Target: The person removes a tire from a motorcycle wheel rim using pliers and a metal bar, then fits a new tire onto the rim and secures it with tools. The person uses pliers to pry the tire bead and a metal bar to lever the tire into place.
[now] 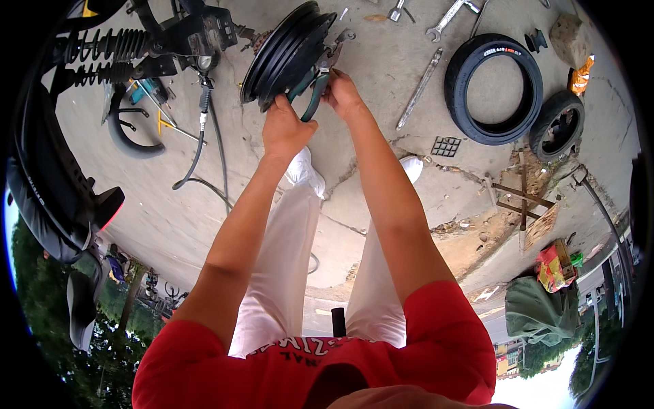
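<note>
A black wheel rim [285,56] without a tyre stands tilted on the concrete in front of me. Green-handled pliers [317,94] lie against its right side, jaws pointing up and away. My left hand [285,128] is closed at the rim's lower edge, close to the end of one green handle; its fingertips are partly hidden. With bent fingers, my right hand [343,94] is closed on the pliers from the right, beside the metal part near the jaws.
A black tyre [453,88], a long metal lever [419,88] and a wrench [449,20] lie to the right. Beyond are a smaller wheel [556,126] and a wooden frame [523,194]. On the left stands a motorbike with shock absorbers [102,46], cables and a curved black fender [133,140].
</note>
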Demonstrator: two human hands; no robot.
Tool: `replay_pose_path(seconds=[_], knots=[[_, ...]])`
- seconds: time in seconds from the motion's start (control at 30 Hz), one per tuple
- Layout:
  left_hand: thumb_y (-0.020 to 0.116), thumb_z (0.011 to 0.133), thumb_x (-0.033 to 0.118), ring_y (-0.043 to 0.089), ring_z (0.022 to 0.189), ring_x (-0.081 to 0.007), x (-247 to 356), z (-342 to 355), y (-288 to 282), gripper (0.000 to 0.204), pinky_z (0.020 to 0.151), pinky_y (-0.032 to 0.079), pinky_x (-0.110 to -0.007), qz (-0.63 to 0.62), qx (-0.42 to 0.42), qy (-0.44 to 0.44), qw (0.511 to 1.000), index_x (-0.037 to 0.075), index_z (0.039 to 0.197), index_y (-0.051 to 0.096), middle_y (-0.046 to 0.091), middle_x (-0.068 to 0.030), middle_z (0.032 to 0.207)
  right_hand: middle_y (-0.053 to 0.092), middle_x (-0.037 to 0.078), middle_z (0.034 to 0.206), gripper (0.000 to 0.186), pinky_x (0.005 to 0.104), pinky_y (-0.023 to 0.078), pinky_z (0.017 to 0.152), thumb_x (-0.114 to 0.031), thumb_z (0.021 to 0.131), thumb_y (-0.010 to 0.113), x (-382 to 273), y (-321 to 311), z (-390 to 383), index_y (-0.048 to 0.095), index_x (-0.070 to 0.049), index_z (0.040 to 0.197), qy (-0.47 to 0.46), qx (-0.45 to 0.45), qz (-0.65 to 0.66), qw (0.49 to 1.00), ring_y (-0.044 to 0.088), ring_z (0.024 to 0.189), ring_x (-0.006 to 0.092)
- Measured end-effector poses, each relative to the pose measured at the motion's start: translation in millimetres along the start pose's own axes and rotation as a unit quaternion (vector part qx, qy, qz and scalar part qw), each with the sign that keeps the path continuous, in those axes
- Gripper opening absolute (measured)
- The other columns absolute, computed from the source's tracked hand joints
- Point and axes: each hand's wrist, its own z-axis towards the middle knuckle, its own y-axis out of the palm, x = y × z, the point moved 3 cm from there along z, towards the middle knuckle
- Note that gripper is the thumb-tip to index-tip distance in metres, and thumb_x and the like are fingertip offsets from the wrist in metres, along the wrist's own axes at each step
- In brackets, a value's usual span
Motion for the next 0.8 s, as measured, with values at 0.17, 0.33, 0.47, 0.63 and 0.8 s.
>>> replay_pose_path(seconds=[0.17, 0.33, 0.47, 0.63, 0.8], knots=[[0.073, 0.064, 0.025, 0.064, 0.080, -0.0403, 13, 5, -2, 0.057, 0.073, 0.052, -0.046, 0.006, 0.059, -0.009, 0.998, -0.005, 0.105, 0.047, 0.063, -0.0237, 0.082, 0.055, 0.006, 0.067, 0.031, 0.0278, 0.041, 0.044, -0.028, 0.102, 0.039, -1, 1, -2, 0.053, -0.001, 0.096, -0.042, 0.028, -0.028, 0.998, 0.050, 0.049, 0.0132], [0.073, 0.061, 0.025, 0.065, 0.073, -0.0385, 6, 4, -24, 0.050, 0.067, 0.051, -0.044, -0.017, 0.012, 0.001, 1.000, 0.000, 0.100, 0.053, 0.064, -0.0175, 0.076, 0.053, 0.006, 0.063, 0.032, 0.0271, 0.038, 0.042, -0.027, 0.103, 0.037, -3, 8, -21, 0.052, -0.002, 0.090, -0.080, 0.054, -0.020, 0.995, 0.046, 0.044, 0.0129], [0.072, 0.060, 0.023, 0.064, 0.074, -0.0373, 2, 7, -37, 0.054, 0.066, 0.050, -0.042, -0.047, -0.009, 0.051, 0.998, 0.002, 0.106, 0.055, 0.064, -0.0173, 0.077, 0.055, 0.006, 0.063, 0.033, 0.0263, 0.039, 0.042, -0.027, 0.103, 0.036, -10, 17, -49, 0.052, -0.003, 0.087, -0.120, 0.122, 0.006, 0.985, 0.049, 0.045, 0.0126], [0.072, 0.060, 0.023, 0.064, 0.073, -0.0355, 13, 25, -49, 0.057, 0.068, 0.049, -0.040, -0.085, -0.060, 0.088, 0.991, 0.002, 0.110, 0.056, 0.063, -0.0173, 0.077, 0.059, 0.007, 0.069, 0.033, 0.0266, 0.043, 0.045, -0.028, 0.104, 0.037, -41, 14, -66, 0.053, -0.002, 0.091, -0.156, 0.182, -0.017, 0.971, 0.053, 0.050, 0.0133], [0.071, 0.061, 0.024, 0.064, 0.075, -0.0340, 26, 58, -60, 0.056, 0.070, 0.049, -0.037, -0.121, -0.069, 0.082, 0.987, 0.001, 0.110, 0.057, 0.063, -0.0187, 0.081, 0.061, 0.008, 0.070, 0.034, 0.0271, 0.044, 0.047, -0.028, 0.104, 0.037, -82, 13, -46, 0.054, -0.002, 0.091, -0.170, 0.193, -0.074, 0.964, 0.054, 0.051, 0.0141]])
